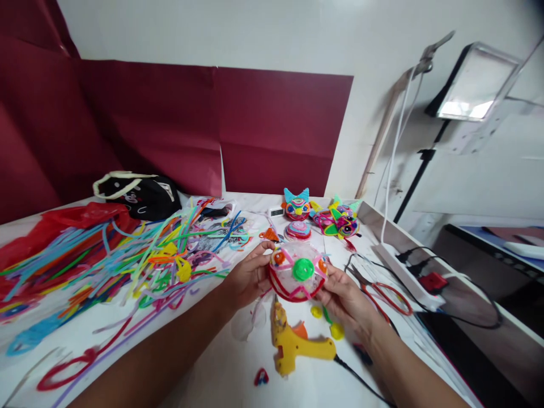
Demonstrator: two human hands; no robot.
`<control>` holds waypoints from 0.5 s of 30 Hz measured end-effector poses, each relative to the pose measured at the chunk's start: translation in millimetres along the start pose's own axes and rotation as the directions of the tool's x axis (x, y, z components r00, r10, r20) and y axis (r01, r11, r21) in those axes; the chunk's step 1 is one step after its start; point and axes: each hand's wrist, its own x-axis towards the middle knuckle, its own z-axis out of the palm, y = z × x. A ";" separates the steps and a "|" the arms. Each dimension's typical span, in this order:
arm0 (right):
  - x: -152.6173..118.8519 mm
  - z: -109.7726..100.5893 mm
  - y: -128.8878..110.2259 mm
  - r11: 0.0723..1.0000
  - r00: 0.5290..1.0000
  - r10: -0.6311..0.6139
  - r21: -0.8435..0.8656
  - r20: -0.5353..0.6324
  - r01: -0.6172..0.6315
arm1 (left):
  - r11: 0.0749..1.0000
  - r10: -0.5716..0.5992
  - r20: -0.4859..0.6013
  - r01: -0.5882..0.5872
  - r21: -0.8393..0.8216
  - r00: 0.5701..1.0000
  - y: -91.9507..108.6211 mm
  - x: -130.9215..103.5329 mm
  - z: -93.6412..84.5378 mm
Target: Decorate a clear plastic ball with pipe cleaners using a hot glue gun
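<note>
Head camera view shows, nearest on the white table, a small red-and-blue piece, and just beyond it a yellow glue gun which nobody holds. Near its handle lie two yellow discs, loose, so I judge that they are not yet used. Past the gun's nozzle, the round pale piece is held up between both hands: the left hand pinches its left edge between thumb and fingers, and the right hand grips its right edge in a similar way. On this piece a good part seems done already: the green disc sits at the middle of the front, an orange round is at each side, and a red band and pink zigzag strips go around. However, the pale surface shows bare between them and on top, so covering probably remains; its back is hidden. To the left is spread a large heap of coloured fuzzy sticks, and scissors lie to the right. Farthest, near the wall, stand a blue-eared figure and a multicoloured figure, both much more covered, which suggests that this one is less advanced.
</note>
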 end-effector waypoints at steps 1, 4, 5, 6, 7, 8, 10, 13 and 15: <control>0.1 0.2 -0.3 1.000 1.000 -0.004 0.006 0.002 0.003 | 1.000 0.001 0.006 -0.001 -0.007 1.000 -0.6 -0.1 0.6; 0.0 0.4 -0.9 1.000 1.000 -0.010 0.012 0.012 0.010 | 0.999 0.014 0.028 -0.013 -0.038 1.000 -2.9 -1.1 3.2; -0.1 0.3 -0.9 1.000 1.000 -0.012 0.015 0.016 0.012 | 0.999 0.018 0.028 -0.016 -0.049 0.999 -3.8 -1.5 3.9; -0.2 0.1 -0.9 1.000 1.000 -0.013 0.018 0.021 0.013 | 0.998 0.019 0.020 -0.018 -0.058 1.000 -4.8 -1.8 4.2; -0.2 -0.3 -0.7 1.000 1.000 -0.014 0.022 0.026 0.013 | 0.998 0.020 0.006 -0.020 -0.066 1.000 -5.9 -1.9 4.2; -0.1 -0.8 -0.4 1.000 0.999 -0.013 0.025 0.029 0.013 | 0.997 0.021 -0.013 -0.022 -0.073 1.000 -6.9 -2.0 3.7; 0.5 -2.4 0.6 0.999 0.999 -0.010 0.039 0.039 0.009 | 0.996 0.021 -0.050 -0.025 -0.082 0.999 -9.1 -1.8 2.1; 2.0 -5.1 2.4 0.998 0.998 -0.009 0.069 0.055 0.005 | 0.995 0.021 -0.081 -0.029 -0.096 0.997 -12.0 -1.3 -0.4; 2.6 -6.7 3.3 0.997 0.998 -0.006 0.080 0.059 0.001 | 0.993 0.023 -0.091 -0.034 -0.117 0.996 -13.6 -1.2 -1.4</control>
